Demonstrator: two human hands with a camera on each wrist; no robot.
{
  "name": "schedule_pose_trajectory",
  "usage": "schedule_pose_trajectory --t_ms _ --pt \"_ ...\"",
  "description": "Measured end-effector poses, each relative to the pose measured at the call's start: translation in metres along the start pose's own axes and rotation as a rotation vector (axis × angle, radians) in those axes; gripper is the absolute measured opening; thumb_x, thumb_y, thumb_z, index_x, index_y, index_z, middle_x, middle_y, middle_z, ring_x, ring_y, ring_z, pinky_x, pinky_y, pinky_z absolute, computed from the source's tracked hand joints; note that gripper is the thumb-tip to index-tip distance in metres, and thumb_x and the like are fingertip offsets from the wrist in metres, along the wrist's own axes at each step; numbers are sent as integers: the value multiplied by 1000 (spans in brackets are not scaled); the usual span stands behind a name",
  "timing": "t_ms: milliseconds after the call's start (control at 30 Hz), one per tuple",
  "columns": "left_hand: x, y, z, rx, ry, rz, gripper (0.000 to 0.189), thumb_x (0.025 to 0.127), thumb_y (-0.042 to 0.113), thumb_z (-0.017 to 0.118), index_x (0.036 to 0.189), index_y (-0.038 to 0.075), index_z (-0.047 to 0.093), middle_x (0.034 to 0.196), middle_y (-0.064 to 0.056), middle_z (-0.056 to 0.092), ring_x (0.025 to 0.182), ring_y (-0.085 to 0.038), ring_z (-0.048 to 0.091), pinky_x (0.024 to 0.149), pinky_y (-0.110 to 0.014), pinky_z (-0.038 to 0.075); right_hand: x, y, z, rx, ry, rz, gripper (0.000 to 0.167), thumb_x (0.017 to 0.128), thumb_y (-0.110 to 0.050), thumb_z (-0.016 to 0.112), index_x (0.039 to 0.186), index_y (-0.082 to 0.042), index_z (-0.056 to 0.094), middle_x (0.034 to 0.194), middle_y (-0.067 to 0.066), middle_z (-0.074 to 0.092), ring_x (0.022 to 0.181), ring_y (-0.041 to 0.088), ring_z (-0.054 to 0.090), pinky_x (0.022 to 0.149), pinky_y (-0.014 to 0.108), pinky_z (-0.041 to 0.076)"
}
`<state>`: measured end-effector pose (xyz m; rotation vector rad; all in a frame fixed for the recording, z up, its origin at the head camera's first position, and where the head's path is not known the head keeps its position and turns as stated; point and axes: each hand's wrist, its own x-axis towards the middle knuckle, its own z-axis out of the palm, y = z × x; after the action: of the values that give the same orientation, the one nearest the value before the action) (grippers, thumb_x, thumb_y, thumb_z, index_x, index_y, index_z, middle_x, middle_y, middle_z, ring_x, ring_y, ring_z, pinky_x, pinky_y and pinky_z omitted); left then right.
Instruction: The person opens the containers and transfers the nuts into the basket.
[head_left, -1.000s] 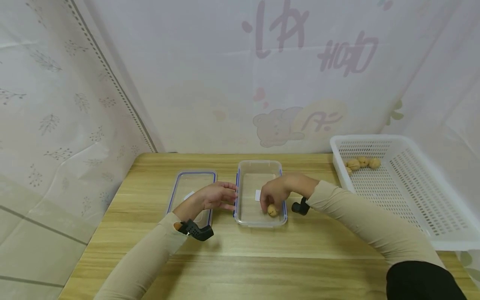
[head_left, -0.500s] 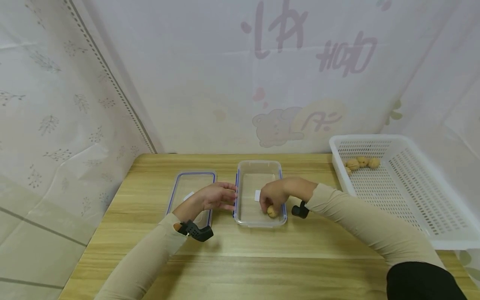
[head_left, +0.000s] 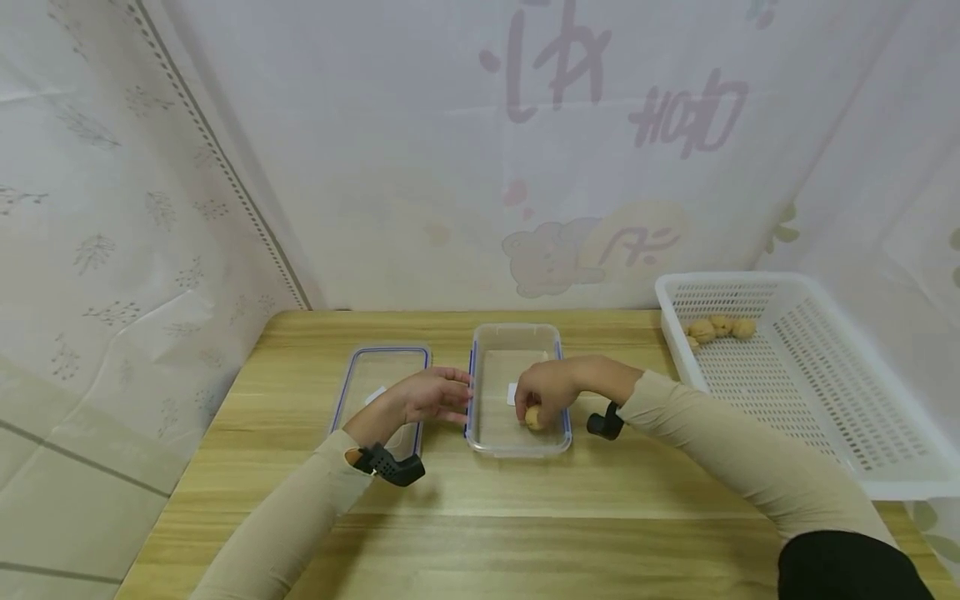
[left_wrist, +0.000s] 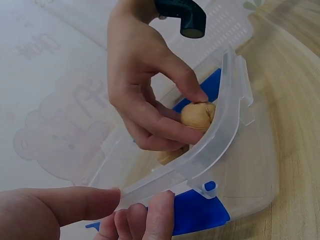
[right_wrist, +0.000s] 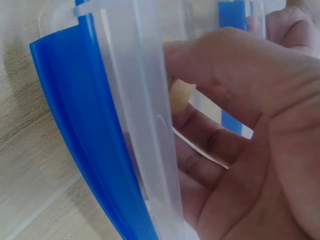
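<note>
A clear plastic food container (head_left: 491, 437) with blue side latches stands uncovered on the wooden table. My right hand (head_left: 551, 385) reaches down into its near right part and pinches a walnut (left_wrist: 196, 116) between thumb and fingers. Just below, partly behind the fingers, another walnut (left_wrist: 172, 155) shows in the left wrist view. My left hand (head_left: 431, 394) holds the container's left side, its thumb at the rim and its fingers against the blue latch (left_wrist: 200, 216). In the right wrist view the held walnut (right_wrist: 181, 96) is partly hidden by the thumb and the container wall.
A clear lid (head_left: 390, 360) with a blue seal lies left of the container, partly under my left wrist. At the right stands a white perforated basket (head_left: 832, 400) with several walnuts (head_left: 702, 330) in its far left corner. A printed curtain (head_left: 420, 167) hangs behind the table.
My right hand and the walnut it pinches have shifted slightly left inside the container. The left hand has stayed at the container's side.
</note>
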<state>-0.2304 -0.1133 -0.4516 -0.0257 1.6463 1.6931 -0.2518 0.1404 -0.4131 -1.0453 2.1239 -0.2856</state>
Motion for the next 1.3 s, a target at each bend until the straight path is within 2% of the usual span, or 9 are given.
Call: schedule_pose_trajectory --t_ms 300,500,833,1100,1300 --pt "1 0 0 9 10 -2 29 101 -2 53 128 -9 46 93 -8 62 84 -16 64 81 -36 64 -6 3 -3 14 109 -191 30 84 7 70 112 -4 75 108 -1 63 96 9 54 88 22 51" --pt "0 -1 0 4 6 2 28 101 -2 52 127 -9 46 93 -7 61 84 -16 63 80 -35 64 -14 7 -4 55 193 -255 32 84 6 70 114 -4 74 110 0 64 100 10 56 92 25 52" --pt "0 1 2 6 11 0 32 100 -3 52 130 -10 44 90 -4 59 83 -15 62 82 -36 64 -36 23 -11 290 297 -241 35 89 8 63 121 -4 72 119 7 63 107 19 57 90 30 59" --pt "1 1 0 9 7 0 32 101 -2 53 130 -10 44 91 -5 59 84 -15 62 83 -37 64 -61 37 -18 353 391 -242 37 91 5 61 125 -3 69 127 12 62 116 25 56 94 33 59" --pt "1 0 0 5 4 -2 32 100 -3 52 130 -10 44 91 -5 58 82 -15 60 83 -36 64 -82 47 -19 391 445 -222 33 96 3 62 128 -3 67 133 18 58 122 32 55 96 38 58"
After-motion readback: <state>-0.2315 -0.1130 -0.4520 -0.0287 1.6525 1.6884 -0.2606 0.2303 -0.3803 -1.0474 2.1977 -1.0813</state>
